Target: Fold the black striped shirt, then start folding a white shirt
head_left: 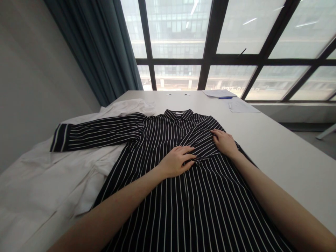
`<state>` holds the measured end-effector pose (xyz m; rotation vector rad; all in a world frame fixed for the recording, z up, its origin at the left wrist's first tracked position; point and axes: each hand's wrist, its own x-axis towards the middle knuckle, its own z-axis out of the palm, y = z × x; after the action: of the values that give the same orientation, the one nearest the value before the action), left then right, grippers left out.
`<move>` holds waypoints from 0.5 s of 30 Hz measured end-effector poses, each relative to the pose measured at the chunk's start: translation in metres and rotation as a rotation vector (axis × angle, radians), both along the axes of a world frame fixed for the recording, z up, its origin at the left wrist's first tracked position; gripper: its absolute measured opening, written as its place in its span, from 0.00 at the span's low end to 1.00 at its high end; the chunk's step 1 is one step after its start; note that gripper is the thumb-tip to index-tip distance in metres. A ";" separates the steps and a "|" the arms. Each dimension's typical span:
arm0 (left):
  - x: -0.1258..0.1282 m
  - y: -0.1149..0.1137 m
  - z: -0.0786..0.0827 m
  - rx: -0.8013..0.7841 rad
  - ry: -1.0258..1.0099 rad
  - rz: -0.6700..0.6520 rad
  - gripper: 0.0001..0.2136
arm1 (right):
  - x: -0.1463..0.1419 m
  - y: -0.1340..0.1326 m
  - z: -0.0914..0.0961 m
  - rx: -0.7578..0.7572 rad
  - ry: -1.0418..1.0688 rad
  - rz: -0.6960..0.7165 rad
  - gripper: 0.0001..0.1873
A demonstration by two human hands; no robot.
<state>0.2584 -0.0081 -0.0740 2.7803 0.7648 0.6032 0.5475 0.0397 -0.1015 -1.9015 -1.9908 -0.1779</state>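
Observation:
A black shirt with thin white stripes [168,196] lies spread on the white table [283,154], collar away from me. Its left sleeve [99,131] stretches out to the left. Its right sleeve [202,138] is folded in across the chest. My left hand [177,161] rests flat on the chest, fingers stretched out and touching the end of that folded sleeve. My right hand [224,141] lies palm down on the folded sleeve, fingers spread. Neither hand grips the cloth.
A white garment [52,182] lies crumpled on the left part of the table, partly under the striped sleeve. Sheets of paper [217,93] and a blue pen [225,97] sit at the far edge. Beyond are large windows and a dark curtain [99,49].

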 end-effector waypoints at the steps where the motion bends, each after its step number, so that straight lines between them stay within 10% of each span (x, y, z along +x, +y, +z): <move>1: 0.000 0.001 -0.001 0.010 -0.033 0.033 0.14 | -0.001 -0.001 0.001 0.032 -0.006 -0.003 0.21; 9: 0.000 0.008 -0.009 0.013 -0.101 0.298 0.14 | -0.021 -0.015 0.022 0.229 0.026 0.270 0.20; 15: 0.001 0.008 -0.011 0.011 -0.052 0.289 0.14 | -0.031 -0.016 0.017 0.013 0.021 0.547 0.20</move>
<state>0.2592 0.0004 -0.0851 2.6716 1.1665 0.7264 0.5166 0.0233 -0.0848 -1.2771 -2.3955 -0.0200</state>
